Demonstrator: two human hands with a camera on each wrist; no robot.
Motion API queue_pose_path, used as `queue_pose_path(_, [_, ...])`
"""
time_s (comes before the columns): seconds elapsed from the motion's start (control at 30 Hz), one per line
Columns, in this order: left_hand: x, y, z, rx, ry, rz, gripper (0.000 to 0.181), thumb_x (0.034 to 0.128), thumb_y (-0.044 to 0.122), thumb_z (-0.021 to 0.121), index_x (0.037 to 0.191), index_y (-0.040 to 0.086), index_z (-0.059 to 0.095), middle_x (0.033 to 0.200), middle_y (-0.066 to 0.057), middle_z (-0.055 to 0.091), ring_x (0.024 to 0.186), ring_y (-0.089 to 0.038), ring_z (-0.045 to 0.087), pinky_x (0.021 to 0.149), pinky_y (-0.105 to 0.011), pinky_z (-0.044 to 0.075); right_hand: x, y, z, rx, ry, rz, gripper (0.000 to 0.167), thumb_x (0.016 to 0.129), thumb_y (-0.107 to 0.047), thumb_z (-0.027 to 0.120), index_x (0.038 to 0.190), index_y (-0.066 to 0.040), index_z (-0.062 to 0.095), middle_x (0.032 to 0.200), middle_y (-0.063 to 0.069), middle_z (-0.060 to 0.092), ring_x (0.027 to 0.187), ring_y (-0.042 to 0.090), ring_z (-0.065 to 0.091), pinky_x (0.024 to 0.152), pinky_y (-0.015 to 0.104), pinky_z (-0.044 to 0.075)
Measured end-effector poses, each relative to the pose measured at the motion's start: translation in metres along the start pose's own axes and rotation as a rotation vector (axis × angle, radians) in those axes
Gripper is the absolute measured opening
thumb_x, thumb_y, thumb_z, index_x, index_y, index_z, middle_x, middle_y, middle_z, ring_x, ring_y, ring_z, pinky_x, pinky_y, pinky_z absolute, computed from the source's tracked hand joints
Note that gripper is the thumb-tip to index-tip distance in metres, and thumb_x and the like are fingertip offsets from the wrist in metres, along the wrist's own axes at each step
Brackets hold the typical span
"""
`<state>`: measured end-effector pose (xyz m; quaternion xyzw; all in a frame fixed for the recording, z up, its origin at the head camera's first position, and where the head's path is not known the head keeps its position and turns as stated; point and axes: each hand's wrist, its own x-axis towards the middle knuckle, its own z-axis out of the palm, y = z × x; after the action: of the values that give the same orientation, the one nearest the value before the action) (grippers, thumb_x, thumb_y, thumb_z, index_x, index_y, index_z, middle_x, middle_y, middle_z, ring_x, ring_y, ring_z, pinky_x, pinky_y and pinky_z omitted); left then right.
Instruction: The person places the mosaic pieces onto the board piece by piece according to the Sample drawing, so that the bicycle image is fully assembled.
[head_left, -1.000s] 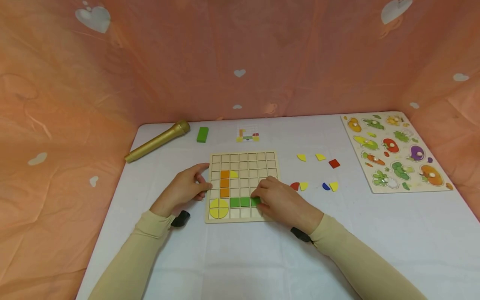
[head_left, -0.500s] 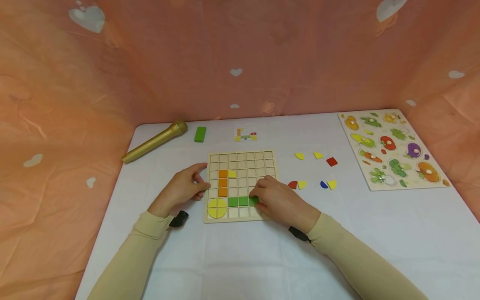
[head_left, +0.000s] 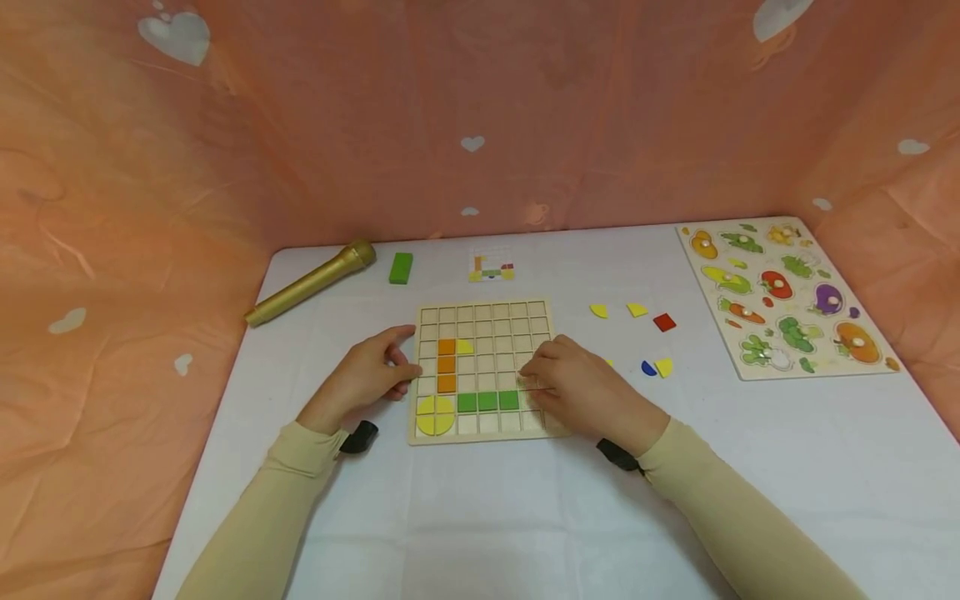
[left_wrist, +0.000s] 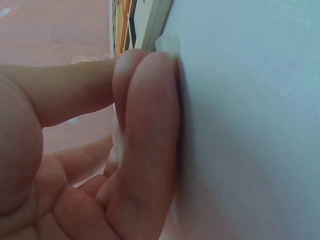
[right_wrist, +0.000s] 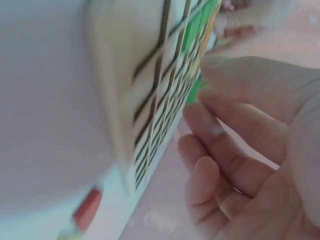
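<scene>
The wooden grid board (head_left: 495, 317) lies mid-table in the head view. Three green square tiles (head_left: 487, 401) form a row near its front, beside a yellow circle of quarter pieces (head_left: 435, 415). Orange squares (head_left: 446, 364) stand in a column with a yellow quarter piece (head_left: 464, 347) beside the top one. My left hand (head_left: 365, 368) rests at the board's left edge, its thumb and index fingertips touching that edge. Over the board's right side, just past the green row, hovers my right hand (head_left: 581, 383), loosely bent; the right wrist view shows nothing between its fingertips.
Right of the board lie yellow quarter pieces (head_left: 637, 310), a red square (head_left: 664, 322) and a blue half-circle (head_left: 648, 367). Behind are a pattern card (head_left: 491, 265), a green block (head_left: 401, 268) and a gold microphone (head_left: 311, 284). A vegetable puzzle (head_left: 787, 300) lies far right.
My right hand has let go of the third green tile, which now sits in its cell, and has moved right, covering the red piece. My left hand stays at the board's edge.
</scene>
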<state>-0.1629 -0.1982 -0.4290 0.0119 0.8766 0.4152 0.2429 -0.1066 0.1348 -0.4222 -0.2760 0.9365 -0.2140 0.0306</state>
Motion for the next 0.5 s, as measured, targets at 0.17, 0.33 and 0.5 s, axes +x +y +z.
queue_pose_path(0.17, [0.0, -0.001, 0.0, 0.002, -0.001, 0.012, 0.076, 0.101, 0.015, 0.078, 0.167, 0.012, 0.039, 0.102, -0.013, 0.064, 0.071, -0.016, 0.068, 0.066, -0.027, 0.063, -0.013, 0.024, -0.013, -0.045, 0.039, 0.088, 0.024, 0.095, -0.01, 0.08, 0.119, -0.006, 0.081, 0.115, 0.004, 0.075, 0.111, 0.023, 0.062, 0.092, 0.04, 0.06])
queue_pose_path(0.33, [0.001, 0.0, 0.001, 0.003, 0.002, 0.012, 0.076, 0.101, 0.015, 0.078, 0.167, 0.013, 0.04, 0.103, -0.013, 0.064, 0.071, -0.016, 0.068, 0.066, -0.027, 0.063, -0.023, 0.046, -0.018, -0.094, 0.046, 0.159, 0.02, 0.094, -0.011, 0.08, 0.114, -0.007, 0.082, 0.114, 0.006, 0.075, 0.108, 0.024, 0.061, 0.089, 0.039, 0.06])
queue_pose_path(0.5, [0.002, -0.002, 0.0, -0.004, 0.004, 0.011, 0.076, 0.1008, 0.014, 0.078, 0.167, 0.013, 0.04, 0.103, -0.013, 0.063, 0.071, -0.017, 0.068, 0.067, -0.027, 0.063, -0.026, 0.053, -0.016, -0.092, 0.024, 0.196, 0.018, 0.093, -0.015, 0.084, 0.111, -0.01, 0.082, 0.112, 0.005, 0.074, 0.105, 0.023, 0.06, 0.088, 0.04, 0.06])
